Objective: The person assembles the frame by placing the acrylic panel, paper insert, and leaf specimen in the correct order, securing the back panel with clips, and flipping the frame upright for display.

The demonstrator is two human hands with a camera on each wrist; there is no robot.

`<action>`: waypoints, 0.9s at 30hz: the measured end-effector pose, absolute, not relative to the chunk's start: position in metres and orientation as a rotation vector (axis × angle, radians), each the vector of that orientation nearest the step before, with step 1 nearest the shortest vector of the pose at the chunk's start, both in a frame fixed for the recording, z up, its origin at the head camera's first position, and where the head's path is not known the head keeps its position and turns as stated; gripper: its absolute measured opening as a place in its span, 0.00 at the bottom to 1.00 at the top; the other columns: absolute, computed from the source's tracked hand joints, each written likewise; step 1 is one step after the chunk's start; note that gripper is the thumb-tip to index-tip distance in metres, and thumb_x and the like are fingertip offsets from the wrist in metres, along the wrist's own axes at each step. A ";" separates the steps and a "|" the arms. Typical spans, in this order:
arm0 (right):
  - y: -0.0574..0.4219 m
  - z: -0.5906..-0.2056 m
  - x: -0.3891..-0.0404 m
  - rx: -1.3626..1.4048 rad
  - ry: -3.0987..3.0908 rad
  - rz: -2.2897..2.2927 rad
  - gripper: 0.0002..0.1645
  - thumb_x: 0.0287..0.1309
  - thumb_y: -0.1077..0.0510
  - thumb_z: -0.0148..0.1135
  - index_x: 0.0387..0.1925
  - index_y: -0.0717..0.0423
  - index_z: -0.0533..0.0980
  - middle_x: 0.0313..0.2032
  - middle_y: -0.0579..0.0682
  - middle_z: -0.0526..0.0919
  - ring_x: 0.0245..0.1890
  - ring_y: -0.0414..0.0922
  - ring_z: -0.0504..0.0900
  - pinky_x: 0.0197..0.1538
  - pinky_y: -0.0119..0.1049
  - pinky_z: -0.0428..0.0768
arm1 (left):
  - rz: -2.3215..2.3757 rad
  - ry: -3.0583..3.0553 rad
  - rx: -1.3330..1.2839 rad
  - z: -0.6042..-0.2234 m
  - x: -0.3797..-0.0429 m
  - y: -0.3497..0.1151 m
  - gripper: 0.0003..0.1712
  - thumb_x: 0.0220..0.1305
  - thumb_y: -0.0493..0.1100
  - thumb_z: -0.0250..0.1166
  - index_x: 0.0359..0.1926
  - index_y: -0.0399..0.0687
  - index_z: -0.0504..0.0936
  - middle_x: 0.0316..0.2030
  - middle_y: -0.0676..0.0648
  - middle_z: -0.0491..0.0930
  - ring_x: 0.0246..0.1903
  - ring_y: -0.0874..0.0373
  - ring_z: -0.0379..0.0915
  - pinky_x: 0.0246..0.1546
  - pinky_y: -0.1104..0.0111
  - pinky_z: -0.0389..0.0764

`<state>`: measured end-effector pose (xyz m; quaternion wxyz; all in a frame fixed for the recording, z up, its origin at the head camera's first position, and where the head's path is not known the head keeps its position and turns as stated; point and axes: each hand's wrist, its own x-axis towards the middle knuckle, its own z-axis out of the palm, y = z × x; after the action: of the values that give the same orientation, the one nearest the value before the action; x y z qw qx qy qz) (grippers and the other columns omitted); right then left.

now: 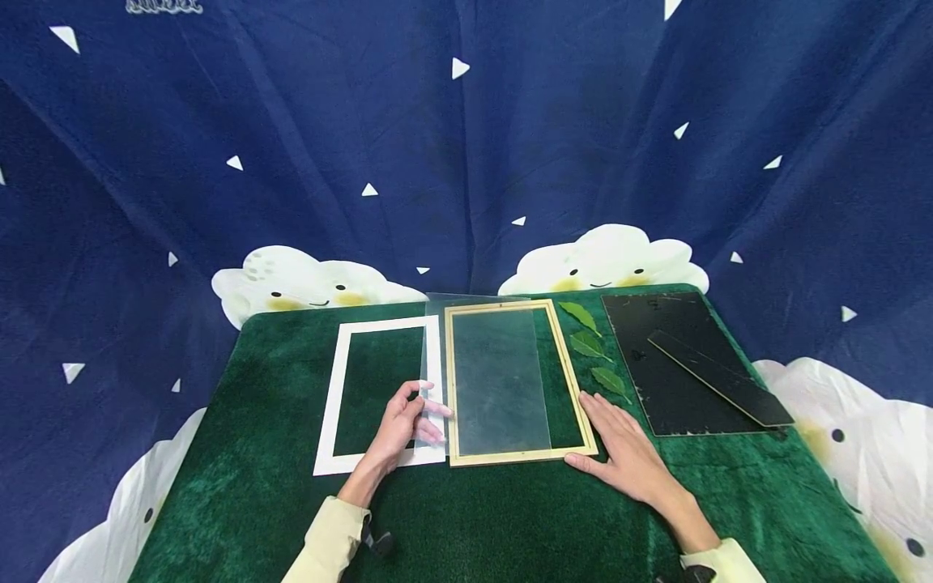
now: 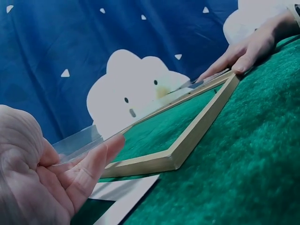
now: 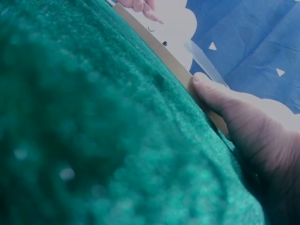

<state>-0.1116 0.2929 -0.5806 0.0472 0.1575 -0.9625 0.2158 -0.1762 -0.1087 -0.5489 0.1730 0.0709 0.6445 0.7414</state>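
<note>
My left hand (image 1: 397,427) pinches the left edge of a clear sheet (image 1: 501,376), thumb above and fingers showing through from beneath. The sheet lies tilted over a light wooden picture frame (image 1: 521,458), covering its left part and reaching past its left and top sides. At the frame's lower right corner rests my right hand (image 1: 628,453), fingers extended along the side and thumb against the bottom edge. In the left wrist view, the left fingers (image 2: 86,180) hold the sheet above the frame. A white mat border (image 1: 330,409) lies under the left hand.
Several things lie right of the frame: green leaves (image 1: 587,345) in a column, then a black backing board (image 1: 627,340) with its stand leg (image 1: 710,376) on top. Green plush cloth (image 1: 503,518) covers the table. Behind hangs a blue curtain (image 1: 408,121) with clouds.
</note>
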 end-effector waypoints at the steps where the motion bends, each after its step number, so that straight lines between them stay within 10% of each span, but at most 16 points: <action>1: 0.293 -0.580 -0.112 0.479 -2.938 0.658 0.63 0.60 0.25 0.66 0.83 0.49 0.52 0.80 0.54 0.59 0.80 0.57 0.56 0.75 0.62 0.55 | 2.100 1.823 0.208 -0.549 -0.176 -0.107 0.22 0.84 0.36 0.36 0.71 0.31 0.57 0.52 0.22 0.82 0.24 0.59 0.87 0.29 0.67 0.88; 27: 0.294 -0.582 -0.108 0.468 -2.921 0.690 0.63 0.59 0.25 0.67 0.83 0.50 0.53 0.80 0.54 0.61 0.80 0.57 0.58 0.74 0.63 0.55 | 2.095 1.720 0.227 -0.555 -0.183 -0.071 0.22 0.85 0.36 0.36 0.72 0.31 0.55 0.52 0.24 0.83 0.26 0.55 0.89 0.28 0.69 0.87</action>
<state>-0.1083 0.2944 -0.5817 0.0517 0.1539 -0.9603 0.2269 -0.1833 -0.0711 -0.5550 0.2094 0.0818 0.6182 0.7532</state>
